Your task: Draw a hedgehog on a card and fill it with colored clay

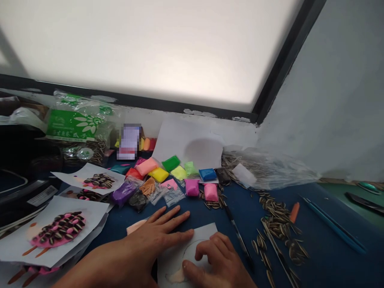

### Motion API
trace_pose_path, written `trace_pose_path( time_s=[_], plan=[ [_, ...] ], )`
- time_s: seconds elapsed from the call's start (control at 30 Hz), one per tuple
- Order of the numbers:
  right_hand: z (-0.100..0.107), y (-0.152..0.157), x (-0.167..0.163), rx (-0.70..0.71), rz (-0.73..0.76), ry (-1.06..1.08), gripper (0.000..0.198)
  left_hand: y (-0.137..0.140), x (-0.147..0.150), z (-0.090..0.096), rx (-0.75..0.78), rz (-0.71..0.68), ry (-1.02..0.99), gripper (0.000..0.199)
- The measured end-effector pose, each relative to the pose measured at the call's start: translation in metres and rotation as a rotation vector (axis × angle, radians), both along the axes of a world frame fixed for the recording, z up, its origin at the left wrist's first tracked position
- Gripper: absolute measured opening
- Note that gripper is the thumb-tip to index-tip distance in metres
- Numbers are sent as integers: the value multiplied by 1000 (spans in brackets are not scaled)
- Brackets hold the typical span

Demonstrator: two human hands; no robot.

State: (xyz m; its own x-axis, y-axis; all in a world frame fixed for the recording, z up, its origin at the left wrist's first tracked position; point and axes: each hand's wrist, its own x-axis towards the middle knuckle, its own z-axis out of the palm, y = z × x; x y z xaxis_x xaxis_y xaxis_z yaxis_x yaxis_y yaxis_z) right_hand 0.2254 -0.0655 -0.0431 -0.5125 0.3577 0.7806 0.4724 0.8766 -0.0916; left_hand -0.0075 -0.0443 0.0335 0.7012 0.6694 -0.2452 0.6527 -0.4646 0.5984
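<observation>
My left hand [150,242] lies flat with its fingers spread, the thumb resting on the upper left part of a small white paper [207,232]. A rounded pencil outline is drawn on this sheet. With its thumb, my right hand [220,262] presses on a thin smear of peach modelling clay [177,276] at the paper's lower part. Its index finger is bent and stands apart from the thumb, while the other fingers curl; nothing shows between them. Partly hidden behind my left hand is a peach clay piece [135,227].
Colourful clay packets [158,174] lie beyond my hands. At left are papers with clay-and-seed hedgehogs [60,230], a sunflower seed bag [72,124] and a phone [129,142]. To the right are a pen [237,228], loose sunflower seeds [276,216], tweezers [279,252] and a blue tool [333,224].
</observation>
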Motion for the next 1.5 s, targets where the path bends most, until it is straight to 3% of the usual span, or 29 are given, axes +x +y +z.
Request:
trace_pose_path(
  time_s=[0.23, 0.63, 1.07, 1.3, 1.4, 1.5],
  plan=[
    [-6, -3, -3, 31, 12, 8, 43, 1, 2, 5, -25, -5, 39, 105],
    [-4, -4, -5, 44, -43, -75, 17, 1, 6, 11, -19, -9, 102, 104],
    [-10, -3, -1, 20, -22, -10, 42, 1, 1, 3, -17, -9, 27, 104],
    [4, -2, -3, 35, -28, -3, 42, 1, 1, 2, -13, -10, 7, 103],
    [6, -2, -1, 12, -37, -105, 39, 1, 3, 6, -12, -11, 47, 104],
    [-4, -2, 0, 27, -71, -154, 49, 1, 2, 5, 7, -28, 52, 104]
  ],
)
